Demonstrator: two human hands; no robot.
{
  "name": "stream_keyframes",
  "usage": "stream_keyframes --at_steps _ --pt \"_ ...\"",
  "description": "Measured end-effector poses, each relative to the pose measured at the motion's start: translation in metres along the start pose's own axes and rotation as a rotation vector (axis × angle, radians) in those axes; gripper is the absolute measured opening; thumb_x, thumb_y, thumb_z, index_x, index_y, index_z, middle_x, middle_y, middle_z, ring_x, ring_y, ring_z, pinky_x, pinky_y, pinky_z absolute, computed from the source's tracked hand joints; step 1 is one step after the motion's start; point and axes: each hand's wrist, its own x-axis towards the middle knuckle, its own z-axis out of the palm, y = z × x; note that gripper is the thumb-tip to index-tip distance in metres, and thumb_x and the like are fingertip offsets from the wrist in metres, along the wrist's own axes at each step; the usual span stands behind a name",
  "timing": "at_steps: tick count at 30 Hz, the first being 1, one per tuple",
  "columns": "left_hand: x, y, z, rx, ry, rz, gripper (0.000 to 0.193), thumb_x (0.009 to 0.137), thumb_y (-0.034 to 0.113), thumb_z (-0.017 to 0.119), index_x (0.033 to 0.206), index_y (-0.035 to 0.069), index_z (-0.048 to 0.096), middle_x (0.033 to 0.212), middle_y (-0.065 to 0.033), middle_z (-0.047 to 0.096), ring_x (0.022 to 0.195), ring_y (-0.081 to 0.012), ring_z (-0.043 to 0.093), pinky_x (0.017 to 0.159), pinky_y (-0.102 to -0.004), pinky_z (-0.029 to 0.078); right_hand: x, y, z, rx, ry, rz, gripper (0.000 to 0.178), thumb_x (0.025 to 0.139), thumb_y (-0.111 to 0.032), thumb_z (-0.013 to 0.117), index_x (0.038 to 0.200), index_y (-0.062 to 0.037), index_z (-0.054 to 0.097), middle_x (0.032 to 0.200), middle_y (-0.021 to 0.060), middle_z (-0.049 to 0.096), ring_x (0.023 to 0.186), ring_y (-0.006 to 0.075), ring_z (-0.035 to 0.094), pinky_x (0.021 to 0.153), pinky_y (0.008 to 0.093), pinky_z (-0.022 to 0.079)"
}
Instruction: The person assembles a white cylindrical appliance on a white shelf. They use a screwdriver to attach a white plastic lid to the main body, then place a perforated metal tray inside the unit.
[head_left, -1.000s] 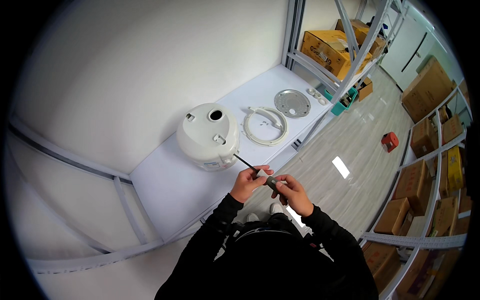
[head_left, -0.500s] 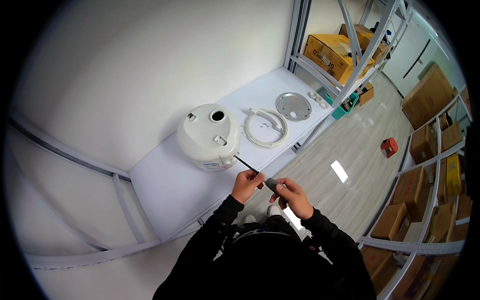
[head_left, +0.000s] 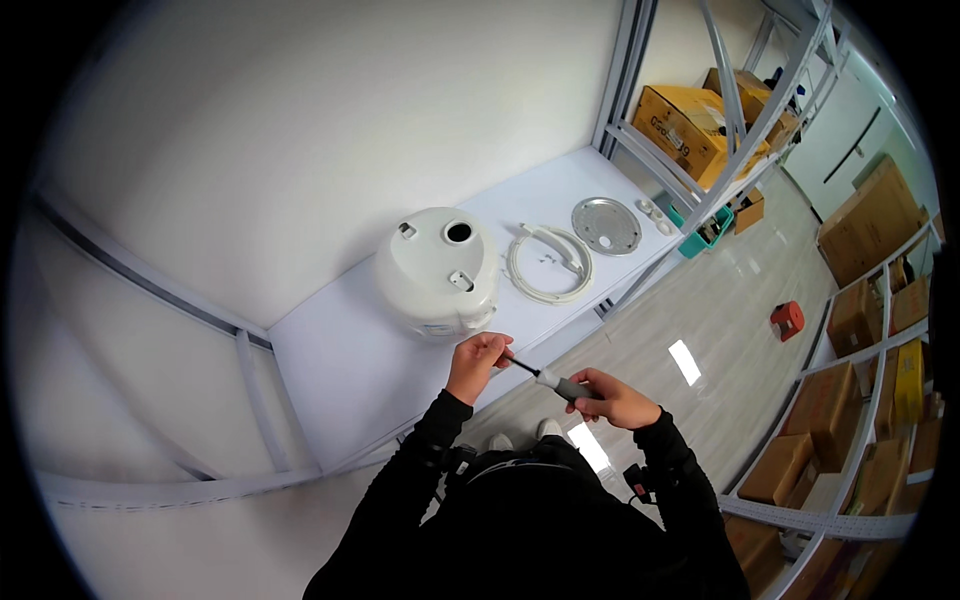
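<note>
left hand (head_left: pixel 473 368): fingers pinched at screwdriver (head_left: pixel 548 378) tip; any small piece there unclear | right hand (head_left: pixel 618 401): clamped on handle | screwdriver: mid-air by table's (head_left: pixel 320 360) near edge | advice: steady tip lightly, keep shaft aligned

Room bright around me, light cool and fairly even. White wall (head_left: pixel 350 110) greyer toward left, soft shadow on it beside white appliance (head_left: pixel 435 275). Hard white glare on glossy floor (head_left: pixel 735 285) (sharp-edged patches, easy to catch your eye). Metal disc (head_left: pixel 598 215) gleams dully. Black sleeves (head_left: pixel 398 495) swallow detail. Screwdriver (head_left: pixel 574 389) outline clear; small parts (head_left: pixel 548 261) on table (head_left: pixel 330 350) too tiny to make out. Shelf rails (head_left: pixel 850 522) bow near rim, corners drop to black.
</note>
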Motion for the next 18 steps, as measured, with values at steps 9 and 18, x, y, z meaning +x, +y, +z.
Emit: stream_keyframes --at_steps 9,18 --pt "-0.02 0.038 -0.009 -0.049 0.236 0.339 0.02 0.101 0.016 0.064 0.101 -0.003 0.069 0.083 -0.0061 0.066 0.073 -0.0128 0.061 0.069 -0.028 0.05 0.032 -0.023 -0.02 -0.366 0.146 -0.291 0.033 0.085 -0.013 0.082 0.108 -0.0036 0.06 0.097 0.0038 0.061 0.09 0.0151 0.057 0.082 0.0318 0.048" --pt "-0.003 0.038 -0.046 -0.054 0.955 0.471 0.023 0.095 0.016 0.072 0.111 0.004 0.062 0.094 -0.0017 0.061 0.077 -0.0095 0.055 0.063 -0.026 0.044 0.129 -0.091 -0.04 -0.217 0.194 -0.688 0.028 0.087 -0.01 0.076 0.108 -0.0038 0.06 0.092 0.0031 0.053 0.088 0.0166 0.054 0.083 0.0311 0.045"
